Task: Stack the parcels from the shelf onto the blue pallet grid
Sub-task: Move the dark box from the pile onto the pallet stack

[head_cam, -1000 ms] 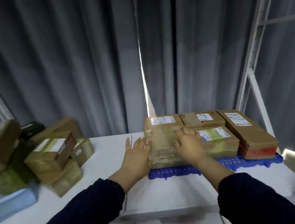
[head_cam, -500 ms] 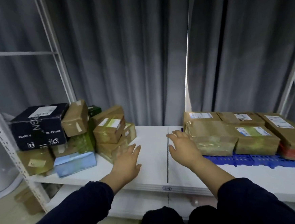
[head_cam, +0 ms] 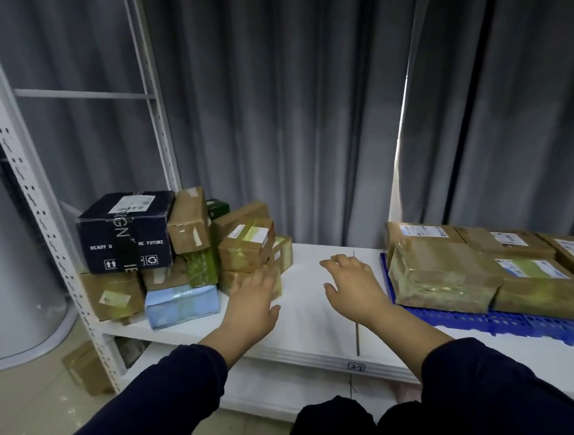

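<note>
Left hand (head_cam: 253, 302) and right hand (head_cam: 351, 282) outstretched, fingers spread, empty

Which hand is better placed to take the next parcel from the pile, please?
Left, probably: the left hand is open beside the brown parcels; the right hand is nearer the blue pallet grid.

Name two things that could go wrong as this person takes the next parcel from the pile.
The left hand reaches low into the parcel pile; the tilted brown parcel leaning on the black box might topple if a lower one is pulled. The blue pallet grid looks mostly covered; a parcel stacked on those uneven tops could slide.
</note>
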